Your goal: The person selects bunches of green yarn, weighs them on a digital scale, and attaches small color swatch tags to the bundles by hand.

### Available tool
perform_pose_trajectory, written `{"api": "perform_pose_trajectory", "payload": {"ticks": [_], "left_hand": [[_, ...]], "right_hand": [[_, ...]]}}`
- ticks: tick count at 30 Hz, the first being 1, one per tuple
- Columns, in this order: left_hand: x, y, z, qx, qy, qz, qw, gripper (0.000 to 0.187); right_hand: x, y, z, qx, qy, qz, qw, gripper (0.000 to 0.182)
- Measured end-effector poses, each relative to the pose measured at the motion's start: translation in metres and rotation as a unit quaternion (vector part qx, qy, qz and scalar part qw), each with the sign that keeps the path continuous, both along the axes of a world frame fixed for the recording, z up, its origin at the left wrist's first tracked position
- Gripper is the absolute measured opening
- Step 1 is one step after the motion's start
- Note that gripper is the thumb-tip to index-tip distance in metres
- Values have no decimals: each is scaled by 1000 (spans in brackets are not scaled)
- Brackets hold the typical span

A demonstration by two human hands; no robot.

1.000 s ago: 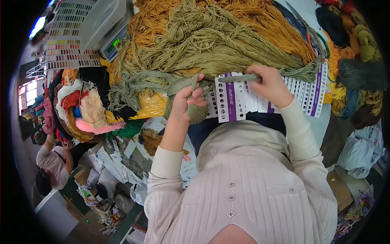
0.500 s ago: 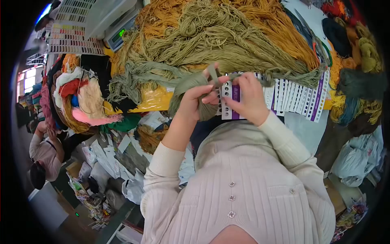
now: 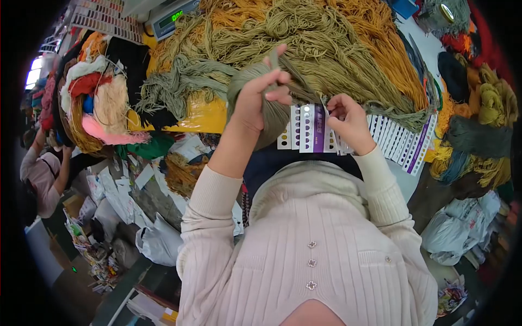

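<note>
My left hand (image 3: 260, 100) is wrapped round a grey-green skein of yarn (image 3: 274, 120), with its strands looped over the raised fingers. From the skein, strands run right towards my right hand (image 3: 348, 122). The fingers of that hand are pinched together at the upper edge of the punched cards; what lies between the fingertips is too small to make out. Purple and white punched cards (image 3: 311, 136) lie below and between my hands, and more punched cards (image 3: 399, 142) fan out on the right. Piled olive yarn (image 3: 304, 49) lies behind my hands.
Orange yarn (image 3: 375, 32) flanks the olive pile. A scale (image 3: 173, 19) stands at the back left, near a colour chart (image 3: 109, 20). Mixed yarn bundles (image 3: 103, 92) hang at the left. Plastic bags (image 3: 160, 239) lie below. Another person (image 3: 46, 174) is at the far left.
My left hand has moved up and its fingers have spread somewhat. My right hand has moved slightly right and down, away from the left. The camera view has shifted.
</note>
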State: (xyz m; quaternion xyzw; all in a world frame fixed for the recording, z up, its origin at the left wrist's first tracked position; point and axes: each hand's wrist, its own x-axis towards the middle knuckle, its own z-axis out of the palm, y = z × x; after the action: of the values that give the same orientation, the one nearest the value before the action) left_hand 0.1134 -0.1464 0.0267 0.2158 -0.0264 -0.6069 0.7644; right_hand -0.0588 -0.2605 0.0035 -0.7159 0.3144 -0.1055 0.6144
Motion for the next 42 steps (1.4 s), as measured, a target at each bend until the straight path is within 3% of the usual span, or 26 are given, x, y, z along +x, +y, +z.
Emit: {"api": "perform_pose_trajectory", "payload": {"ticks": [6,9,15,18,25,29,32,36,37,40,42], "left_hand": [[16,11,2,8,18,39,999,33],[16,17,5,-29,40,52,997,38],[8,21,16,-57,38,45,997,42],[6,20,11,-104,67,10,992,48],[-5,16,22,-138,99,-13,985,53],[4,16,26,-134,81,18,988,51],[9,8,21,-107,80,40,990,49],[12,-2,15,-90,88,51,991,47],[13,-2,15,-92,86,50,991,47],[13,-1,14,-97,84,47,991,47],[14,-2,15,-101,84,42,990,46]], "right_hand": [[4,3,1,-58,27,32,997,23],[5,5,0,-74,21,33,997,22],[10,17,2,-228,46,57,971,24],[16,22,5,-302,-34,6,953,25],[52,34,-5,-323,-49,-5,945,13],[44,15,-13,-135,-92,1,986,13],[31,0,-5,177,-73,-6,982,11],[25,-6,-9,235,-84,-26,968,13],[25,-5,-11,227,-94,-32,969,11],[33,9,-12,38,-115,-115,986,9],[36,22,-2,-136,-91,-49,985,9]]}}
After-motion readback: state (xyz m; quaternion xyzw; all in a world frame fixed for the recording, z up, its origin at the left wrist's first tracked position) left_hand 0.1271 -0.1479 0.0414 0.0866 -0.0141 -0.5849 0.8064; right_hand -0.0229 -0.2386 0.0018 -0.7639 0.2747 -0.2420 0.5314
